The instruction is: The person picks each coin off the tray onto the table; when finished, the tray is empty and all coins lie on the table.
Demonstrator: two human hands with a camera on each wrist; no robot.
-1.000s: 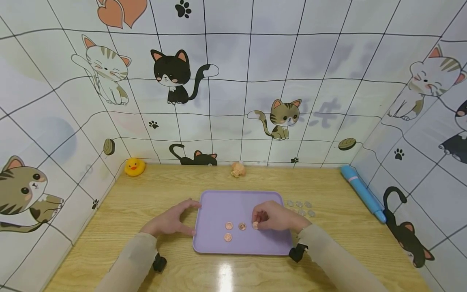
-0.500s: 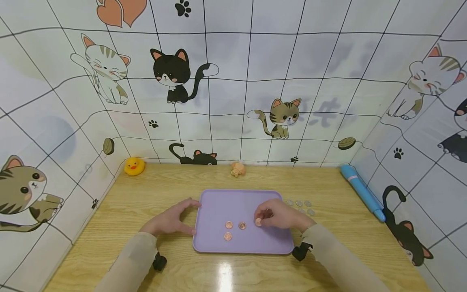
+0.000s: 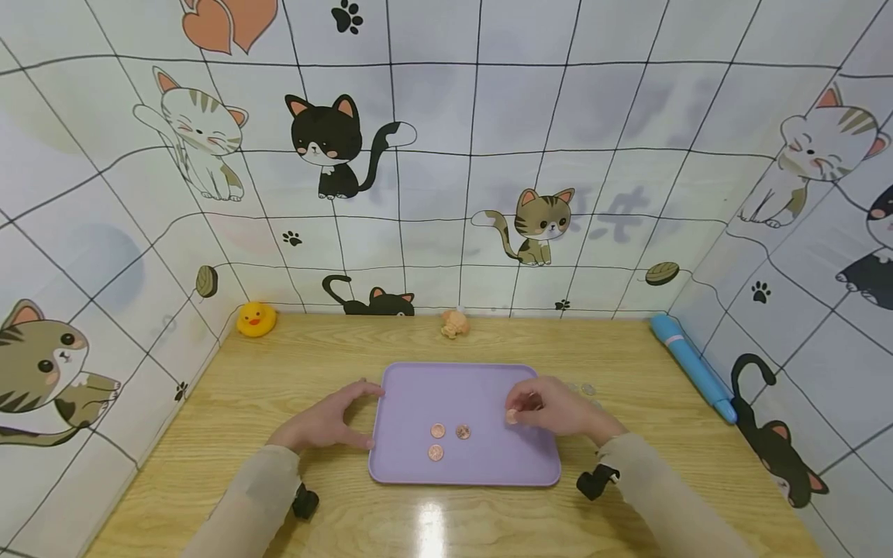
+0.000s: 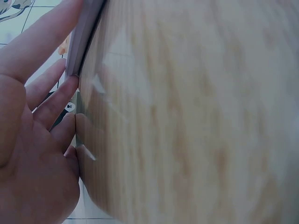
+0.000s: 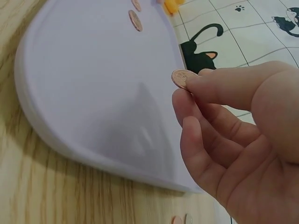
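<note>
My right hand (image 3: 554,407) pinches a copper-coloured coin (image 5: 183,79) between thumb and fingertips, raised over the right part of the lilac tray (image 3: 488,473). Three more copper coins lie on the tray: one coin (image 3: 437,430) left of centre, a second coin (image 3: 436,452) just in front of it, and a darker-patterned coin (image 3: 463,432) to their right. My left hand (image 3: 324,416) rests against the tray's left edge, thumb and fingers spread, as the left wrist view also shows with the hand (image 4: 37,140) beside the rim.
Right of the tray lie several coins (image 3: 589,389), partly hidden behind my right hand. A yellow rubber duck (image 3: 256,319) stands at the back left, a small peach-coloured figure (image 3: 455,324) at the back middle. A blue pen-shaped object (image 3: 694,370) lies along the right wall.
My right hand has lifted the coin away from beside the tray's coins and moved right and backward, covering some of the coins outside the tray. My left hand stays put.
</note>
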